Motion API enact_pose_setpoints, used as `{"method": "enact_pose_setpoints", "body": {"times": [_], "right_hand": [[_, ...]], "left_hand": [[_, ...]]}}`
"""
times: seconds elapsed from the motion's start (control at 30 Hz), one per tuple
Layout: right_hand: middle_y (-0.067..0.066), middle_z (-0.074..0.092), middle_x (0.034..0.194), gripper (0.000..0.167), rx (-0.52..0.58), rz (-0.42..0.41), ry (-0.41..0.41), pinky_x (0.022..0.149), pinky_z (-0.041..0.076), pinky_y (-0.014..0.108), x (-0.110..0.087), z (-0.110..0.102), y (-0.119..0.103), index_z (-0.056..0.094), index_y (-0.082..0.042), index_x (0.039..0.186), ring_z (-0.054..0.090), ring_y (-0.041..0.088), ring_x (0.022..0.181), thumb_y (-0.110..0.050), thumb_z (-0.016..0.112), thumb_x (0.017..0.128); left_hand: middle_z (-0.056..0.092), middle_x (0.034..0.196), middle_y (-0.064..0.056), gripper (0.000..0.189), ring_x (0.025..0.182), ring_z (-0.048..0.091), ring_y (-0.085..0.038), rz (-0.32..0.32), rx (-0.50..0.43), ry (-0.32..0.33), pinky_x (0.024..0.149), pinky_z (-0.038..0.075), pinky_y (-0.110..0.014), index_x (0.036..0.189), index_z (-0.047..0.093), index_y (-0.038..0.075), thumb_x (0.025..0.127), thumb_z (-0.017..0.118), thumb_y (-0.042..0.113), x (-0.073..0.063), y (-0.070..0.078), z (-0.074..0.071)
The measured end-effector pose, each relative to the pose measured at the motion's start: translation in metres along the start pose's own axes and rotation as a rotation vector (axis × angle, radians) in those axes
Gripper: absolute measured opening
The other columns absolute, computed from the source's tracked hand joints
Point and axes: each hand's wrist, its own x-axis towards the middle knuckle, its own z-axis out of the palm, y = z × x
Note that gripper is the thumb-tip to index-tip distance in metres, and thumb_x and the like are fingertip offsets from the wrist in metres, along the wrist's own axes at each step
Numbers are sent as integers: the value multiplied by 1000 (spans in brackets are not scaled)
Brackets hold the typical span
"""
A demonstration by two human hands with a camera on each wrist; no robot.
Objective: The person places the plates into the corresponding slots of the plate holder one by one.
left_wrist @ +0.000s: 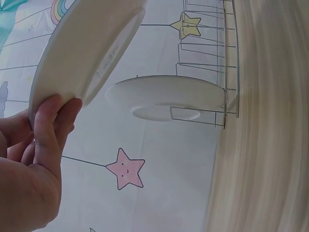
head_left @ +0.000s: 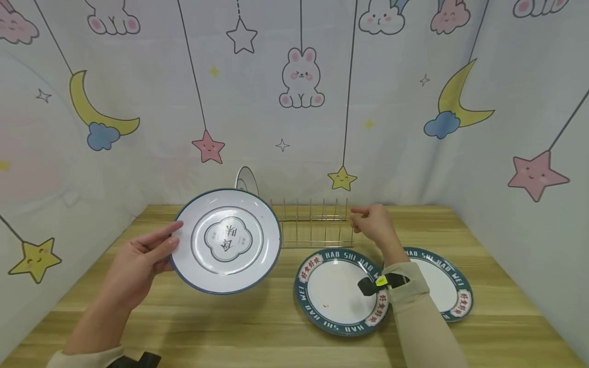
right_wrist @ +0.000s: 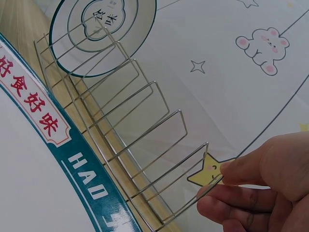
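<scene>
My left hand [head_left: 138, 260] grips the edge of a white plate [head_left: 227, 276] with a thin blue rim and a printed centre mark, raised in front of the rack's left end. Its pale underside shows in the left wrist view. At the right end of the wire dish rack [head_left: 311, 225], my right hand [head_left: 379, 225] pinches the end wire between thumb and fingers, seen closely in the right wrist view. Another white plate [left_wrist: 164, 92] stands on edge in the rack's left end, partly hidden behind the held plate in the head view.
Two green-rimmed plates lie on the wooden table [head_left: 239, 332]: one plate [head_left: 338, 291] in front of the rack, another plate [head_left: 437, 286] further right, partly under my right forearm. A patterned white curtain [head_left: 257, 112] hangs behind and at both sides.
</scene>
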Motion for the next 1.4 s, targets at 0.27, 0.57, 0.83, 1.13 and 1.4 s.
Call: {"method": "enact_pose_setpoints", "body": {"times": [0.27,0.57,0.83,1.13,1.4], "right_hand": [[14,69,97,33,17,7,-13,79,56,35,-1,0,0,64,-2,129,67,22,77,-16,61,99],[15,69,101,35,24,-2,-22,84,57,39,-1,-1,0,63,-1,130,67,22,77,-17,60,99],[15,69,100,37,19,2,-22,85,56,40,-1,-2,0,61,-5,134,67,22,77,-19,60,100],[16,69,103,38,17,18,-23,85,55,40,-1,-2,-1,60,-6,135,67,22,78,-19,60,100],[17,69,103,37,30,27,-32,85,56,39,-1,-2,-3,61,-6,134,66,22,78,-18,60,100]], "left_hand": [[70,113,4,35,75,68,-12,32,4,79,65,59,-22,128,68,12,94,66,4,4,7,9],[71,108,1,38,72,68,-13,58,-8,175,65,59,-23,127,68,11,90,71,6,11,12,21],[68,101,-4,43,73,71,-13,89,-3,228,65,59,-24,130,65,10,89,73,8,17,17,29],[68,100,-6,46,77,72,-14,98,1,275,67,59,-26,132,63,6,87,74,9,22,19,34],[69,104,-10,48,77,73,-15,119,51,317,69,58,-27,133,62,6,87,75,12,26,21,43]]}}
